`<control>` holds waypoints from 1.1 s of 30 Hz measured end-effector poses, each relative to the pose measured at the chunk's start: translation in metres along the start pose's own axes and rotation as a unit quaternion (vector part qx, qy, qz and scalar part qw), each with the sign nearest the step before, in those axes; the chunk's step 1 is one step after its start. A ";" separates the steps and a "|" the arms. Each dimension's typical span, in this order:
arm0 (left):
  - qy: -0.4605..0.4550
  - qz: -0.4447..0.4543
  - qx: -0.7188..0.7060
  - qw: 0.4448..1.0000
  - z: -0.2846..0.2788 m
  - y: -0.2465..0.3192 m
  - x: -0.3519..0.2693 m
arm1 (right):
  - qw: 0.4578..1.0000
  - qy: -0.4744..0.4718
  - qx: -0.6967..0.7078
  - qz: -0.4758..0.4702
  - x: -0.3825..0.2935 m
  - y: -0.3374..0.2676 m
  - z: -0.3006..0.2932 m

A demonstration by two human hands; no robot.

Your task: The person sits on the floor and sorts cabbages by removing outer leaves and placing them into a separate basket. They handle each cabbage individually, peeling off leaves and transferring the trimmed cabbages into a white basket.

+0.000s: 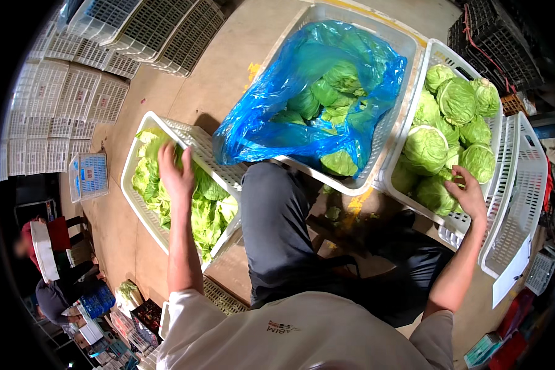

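My left hand (176,172) hovers over a white plastic crate of loose lettuce leaves (208,222), fingers apart and nothing seen in them. My right hand (468,192) is at the near right corner of another white crate (385,178), its curved fingers against a pale green lettuce head (436,194). Whole heads (458,99) are piled in that crate. Between the two, a larger white crate (300,172) is lined with a crumpled blue plastic bag (259,127). More green heads (326,92) lie inside the bag, partly hidden by its folds.
Stacked white crates (78,88) stand at the left and black crates (495,51) at the far right. Nested white crates (513,199) and a white sheet (511,275) flank my right arm. Leaf scraps (333,212) litter the floor. People (58,296) are at the lower left.
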State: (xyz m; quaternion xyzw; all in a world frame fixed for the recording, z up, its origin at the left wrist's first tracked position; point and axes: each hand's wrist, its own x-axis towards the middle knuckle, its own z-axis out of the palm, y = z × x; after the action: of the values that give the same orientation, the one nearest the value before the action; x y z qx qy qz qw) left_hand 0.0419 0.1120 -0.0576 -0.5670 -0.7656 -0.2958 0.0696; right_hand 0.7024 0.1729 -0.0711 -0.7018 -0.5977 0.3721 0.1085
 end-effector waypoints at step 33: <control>-0.506 0.282 0.208 0.788 0.370 0.086 0.000 | 0.998 -0.033 -0.046 -0.026 0.011 -0.053 0.011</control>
State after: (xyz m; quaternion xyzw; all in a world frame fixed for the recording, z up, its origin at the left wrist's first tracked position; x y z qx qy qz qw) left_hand 0.2051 0.3245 -0.3271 -0.7982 -0.5402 0.2324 -0.1307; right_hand 0.6551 0.1935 -0.0509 -0.6773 -0.6355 0.3646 0.0661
